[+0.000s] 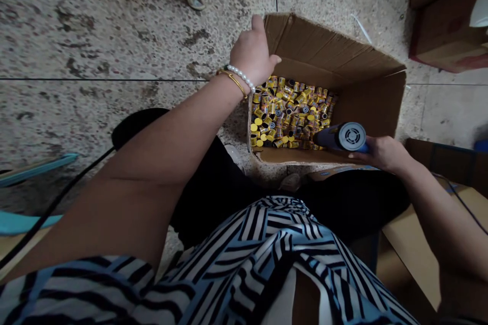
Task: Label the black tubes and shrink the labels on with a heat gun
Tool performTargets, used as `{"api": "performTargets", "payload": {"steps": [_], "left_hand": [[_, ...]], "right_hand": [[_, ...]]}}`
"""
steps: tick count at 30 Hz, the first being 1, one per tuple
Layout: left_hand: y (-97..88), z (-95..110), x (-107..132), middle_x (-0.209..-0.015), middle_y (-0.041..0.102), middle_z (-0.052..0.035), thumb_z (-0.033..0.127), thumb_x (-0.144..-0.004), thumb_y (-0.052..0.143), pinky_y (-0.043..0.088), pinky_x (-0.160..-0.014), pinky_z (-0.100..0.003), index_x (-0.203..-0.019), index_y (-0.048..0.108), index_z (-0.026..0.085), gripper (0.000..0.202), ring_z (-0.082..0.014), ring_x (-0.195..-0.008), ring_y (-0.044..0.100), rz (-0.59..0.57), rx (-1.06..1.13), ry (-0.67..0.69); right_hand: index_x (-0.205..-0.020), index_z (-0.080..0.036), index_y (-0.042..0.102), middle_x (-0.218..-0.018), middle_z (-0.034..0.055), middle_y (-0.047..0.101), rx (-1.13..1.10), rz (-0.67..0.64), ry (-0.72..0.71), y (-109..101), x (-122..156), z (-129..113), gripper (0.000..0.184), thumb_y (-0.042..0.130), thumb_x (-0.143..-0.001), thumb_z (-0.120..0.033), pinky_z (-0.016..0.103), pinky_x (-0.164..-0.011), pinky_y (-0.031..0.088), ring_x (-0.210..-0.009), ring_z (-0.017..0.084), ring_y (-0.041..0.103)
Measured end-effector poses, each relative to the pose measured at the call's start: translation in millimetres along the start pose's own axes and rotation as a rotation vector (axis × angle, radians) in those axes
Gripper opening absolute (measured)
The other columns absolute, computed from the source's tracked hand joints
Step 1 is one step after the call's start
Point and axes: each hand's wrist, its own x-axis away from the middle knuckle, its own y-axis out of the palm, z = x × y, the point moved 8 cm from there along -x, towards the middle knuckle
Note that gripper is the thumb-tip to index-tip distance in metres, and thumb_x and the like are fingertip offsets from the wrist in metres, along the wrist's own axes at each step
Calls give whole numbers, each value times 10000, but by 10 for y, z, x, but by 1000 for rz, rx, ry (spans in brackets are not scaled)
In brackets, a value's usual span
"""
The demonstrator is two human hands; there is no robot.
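Floor (152, 35): hard, speckled stone-chip surface, crossed by thin dark joint lines. Carton (324, 43): brown cardboard, box-shaped, open at the top, set on the floor; the far wall is creased and the edges are worn. Tool (335, 137): dark cylindrical barrel, blue handle, round grey end cap with curved vent slots. Bead bracelet (242, 76) and gold-coloured bangle (233, 80): round, smooth, worn together on the left wrist. Cylindrical pieces (290, 111): short, smooth, mostly yellow with printed sides; they lie in a loose layer on the carton bottom, at mixed angles, some showing dark ends and others flat yellow ends.

Orientation: the tool is positioned at the near side of the carton, toward its right. The vented cap faces up toward the camera. The long axis of the barrel slants down and to the left, its dark front end directed at the cylindrical pieces.

Grip positions: the right grip (385, 152) is closed around the handle; the barrel lies to its left. The left grip (251, 51) is at the carton's left edge, well apart from the tool; whether it clasps the cardboard cannot be determined.
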Motion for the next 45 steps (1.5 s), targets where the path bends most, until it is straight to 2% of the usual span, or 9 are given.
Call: {"api": "performTargets", "payload": {"steps": [6,10,15,18,24,28,38,42,45], "left_hand": [[-22,72,19,-1341,663,-157,283,-961,801,413,-998,-390,-1483,394,106,685,-295,-1216,593,65,-92,39],[-76,24,24,-1332,692,-158,324,-946,790,460,-970,-396,-1498,441,141,679,-300,-1192,625,74,-132,56],[-113,-23,-1,-1292,733,-150,365,-922,790,529,-978,-434,-1482,519,261,631,-348,-1208,676,94,-157,87],[-112,2,-19,-1271,739,-209,328,-901,827,558,-980,-464,-1485,534,144,679,-387,-1190,702,108,-174,100],[-117,-7,-51,-1274,739,-199,312,-907,821,569,-1021,-447,-1497,529,156,676,-373,-1212,705,96,-157,97],[-134,-35,-58,-1301,737,-150,356,-924,794,559,-1039,-425,-1490,522,260,635,-338,-1236,695,86,-148,81],[-150,-47,-38,-1264,753,-167,330,-900,770,569,-967,-449,-1476,539,203,634,-368,-1165,714,115,-131,117],[-130,-50,-66,-1262,761,-155,326,-901,802,570,-962,-435,-1452,553,202,617,-355,-1162,721,139,-147,132],[-115,-42,-82,-1246,762,-184,300,-892,832,569,-950,-435,-1468,544,114,670,-368,-1160,722,140,-159,137]], "right_hand": [[-1180,-195,711,-964,156,800,-21,115,-21,-316,-189,-558,682,459,-969,-793,322,-651,393,-821,293,739],[-1220,-196,698,-948,169,797,17,160,106,-468,-246,-525,694,472,-957,-797,321,-613,375,-792,311,739],[-1160,-215,722,-908,140,797,-26,38,-61,-258,-107,-579,653,493,-955,-791,312,-642,402,-814,288,746],[-1155,-222,724,-948,123,807,-125,16,-146,-195,-84,-800,622,528,-953,-776,300,-673,425,-845,269,753],[-1196,-192,718,-942,153,804,-72,161,25,-380,-226,-874,654,495,-969,-765,306,-625,380,-806,288,748],[-1177,-211,724,-928,143,802,-55,111,-6,-403,-262,-926,679,465,-959,-800,305,-618,378,-816,289,748],[-1196,-244,710,-976,137,812,-84,40,-99,-366,-305,-1166,649,454,-968,-795,321,-652,437,-867,304,764],[-1277,-214,683,-1008,163,807,-99,117,-23,-405,-373,-1302,660,446,-990,-759,332,-660,452,-867,311,761],[-1274,-201,687,-992,167,803,-120,109,-52,-442,-430,-1429,664,460,-988,-755,327,-662,443,-851,303,756]]}}
